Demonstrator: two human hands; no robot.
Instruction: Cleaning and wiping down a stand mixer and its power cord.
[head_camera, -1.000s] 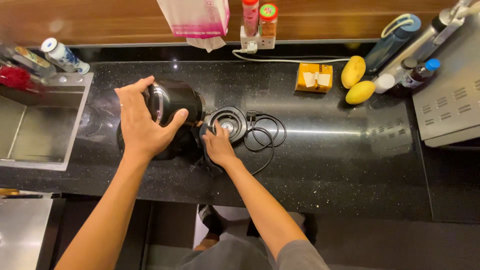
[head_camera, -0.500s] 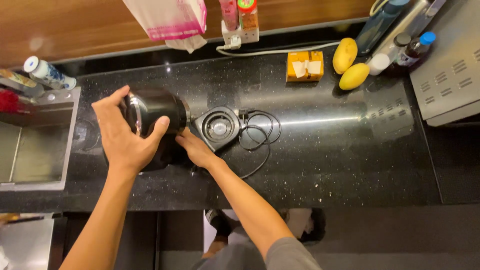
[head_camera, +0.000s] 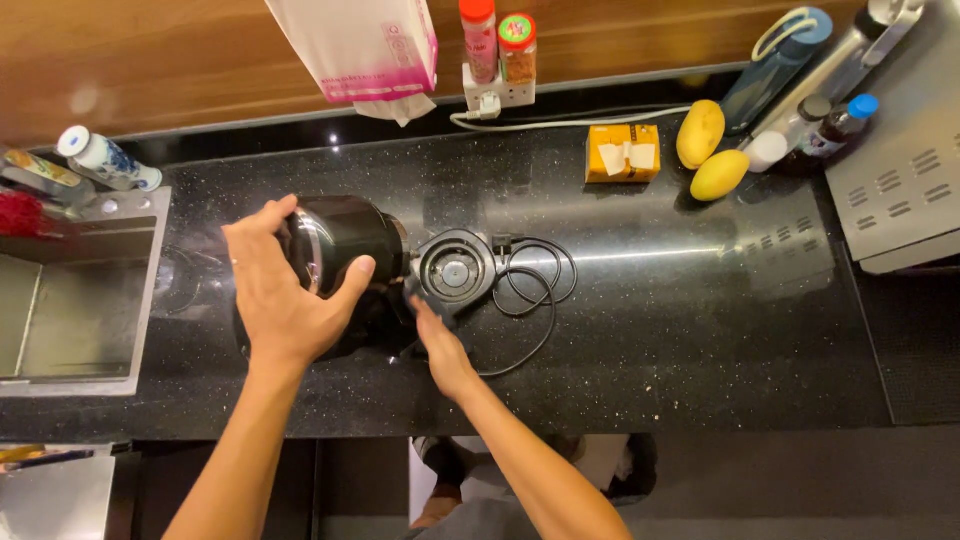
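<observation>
A black electric kettle with a shiny steel rim (head_camera: 345, 240) stands on a dark speckled stone counter (head_camera: 650, 320), just right of a steel sink (head_camera: 70, 300); the left hand (head_camera: 285, 290) lies spread over its top, thumb hooked round the right side; the right hand (head_camera: 440, 345) reaches in just right of the kettle, fingers at its handle, though whether they grip cannot be told; the round black kettle base (head_camera: 457, 270) with its looped black cord (head_camera: 535, 290) sits just beyond the right hand.
</observation>
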